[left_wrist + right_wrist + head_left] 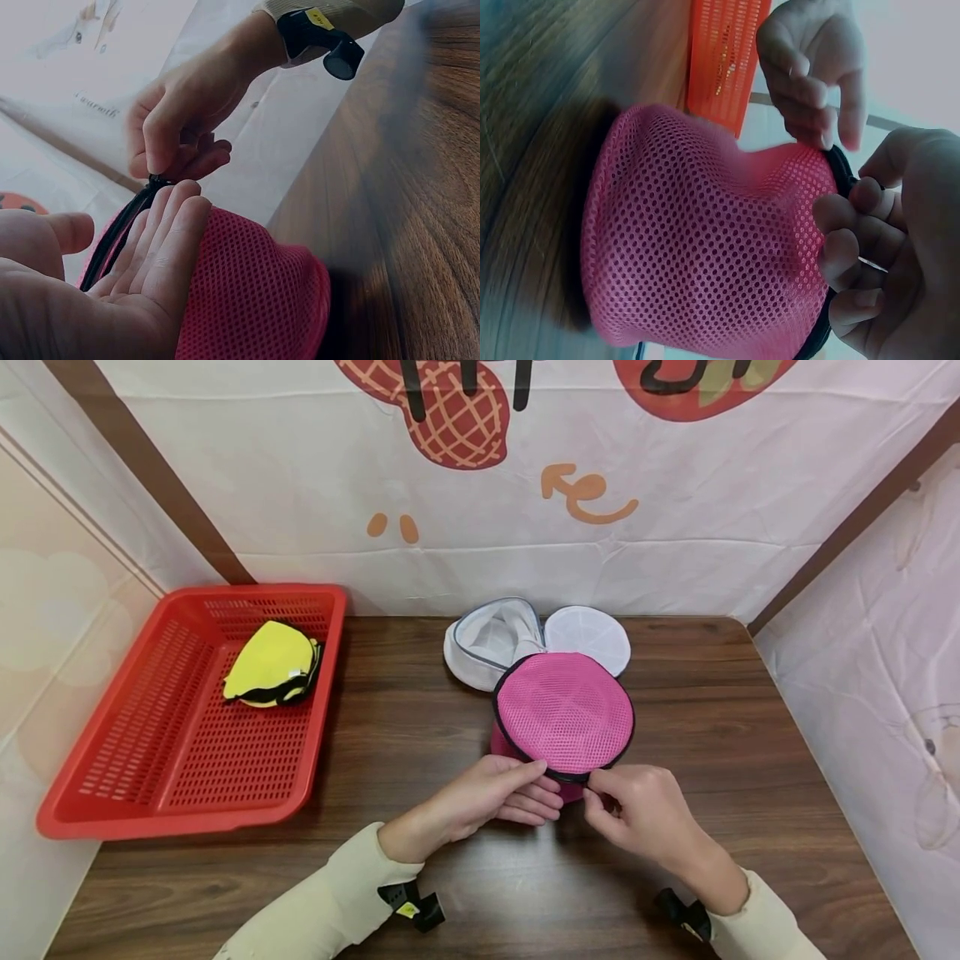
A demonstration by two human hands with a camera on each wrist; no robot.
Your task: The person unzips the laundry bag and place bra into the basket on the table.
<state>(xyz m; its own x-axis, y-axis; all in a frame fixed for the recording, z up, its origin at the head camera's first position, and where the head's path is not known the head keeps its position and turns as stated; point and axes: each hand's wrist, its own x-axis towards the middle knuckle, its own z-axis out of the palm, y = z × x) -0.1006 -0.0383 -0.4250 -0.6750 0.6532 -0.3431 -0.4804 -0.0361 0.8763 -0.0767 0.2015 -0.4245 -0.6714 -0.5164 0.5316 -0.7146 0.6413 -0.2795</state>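
Note:
A pink mesh laundry bag [566, 713] with a black zipper round its top stands upright on the table, its round lid lying over the opening. My right hand [643, 814] pinches the zipper pull at the near right of the rim; in the left wrist view its thumb and forefinger meet on the black zipper [124, 236]. My left hand [491, 797] touches the near left of the rim, its fingers straight against the mesh side [697, 240] and its thumb near the top edge. The pull itself is mostly hidden by the right fingertips.
Behind the pink bag, a white mesh bag [467, 662] lies unzipped with its round lid [588, 635] folded out to the right. A red plastic basket [318, 735] stands at the left, holding a folded yellow and black bag [268, 664]. Printed cloth walls [480, 568] enclose the wooden table [405, 718].

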